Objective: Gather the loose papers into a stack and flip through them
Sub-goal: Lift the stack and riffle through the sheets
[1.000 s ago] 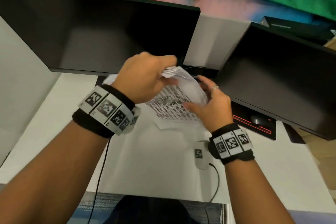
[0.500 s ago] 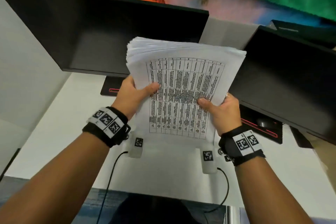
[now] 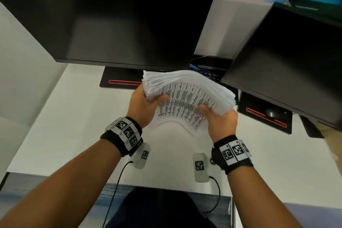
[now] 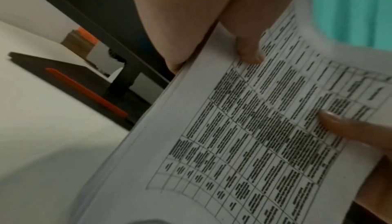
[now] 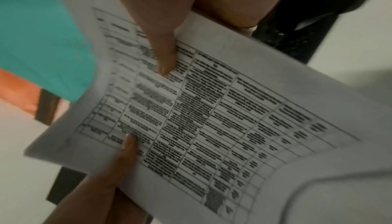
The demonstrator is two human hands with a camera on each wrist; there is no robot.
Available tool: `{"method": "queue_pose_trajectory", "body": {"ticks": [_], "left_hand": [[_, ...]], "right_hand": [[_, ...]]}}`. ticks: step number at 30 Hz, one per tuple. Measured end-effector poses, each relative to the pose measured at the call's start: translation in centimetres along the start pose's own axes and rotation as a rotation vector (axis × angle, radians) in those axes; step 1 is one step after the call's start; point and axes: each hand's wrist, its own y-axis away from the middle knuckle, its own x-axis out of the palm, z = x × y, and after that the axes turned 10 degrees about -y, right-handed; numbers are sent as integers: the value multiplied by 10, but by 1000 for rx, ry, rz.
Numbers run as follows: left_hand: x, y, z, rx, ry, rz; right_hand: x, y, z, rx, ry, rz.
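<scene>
The left hand (image 3: pixel 143 105) grips the left edge of the paper stack (image 3: pixel 187 96), thumb on the printed table. The stack bows upward above the white tabletop (image 3: pixel 74 116), below two dark monitors. The right hand (image 3: pixel 221 118) clamps its right edge, thumb on top.

head: high, facing down-forward | wrists: close, along thumbs | shared: printed sheet (image 3: pixel 185 102)

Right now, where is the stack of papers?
In the head view the stack of papers is held above the desk, centre frame, between left hand and right hand, below the monitors.
</scene>
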Motion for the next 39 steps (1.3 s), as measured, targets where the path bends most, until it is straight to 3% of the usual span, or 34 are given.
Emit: {"method": "queue_pose_trajectory", "body": {"ticks": [6,12,20,26,37,39], "left_hand": [[-6,8,-14,63,39,40],[-6,2,-31,162,178,-194],[-3,-4,-41,51,295,-245],[-3,-12,-46,30,230,-297],[-17,-13,-43,278,92,-114],[-18,-16,-42,258,93,-93]], "right_hand": [[-3,4,11,-38,-40,-9],[6,1,27,-255,-103,-111],[13,-2,28,-247,-84,-242],[16,-3,28,-225,-86,-298],[5,5,13,-157,-155,-105],[4,4,13,-158,-136,-95]]}}
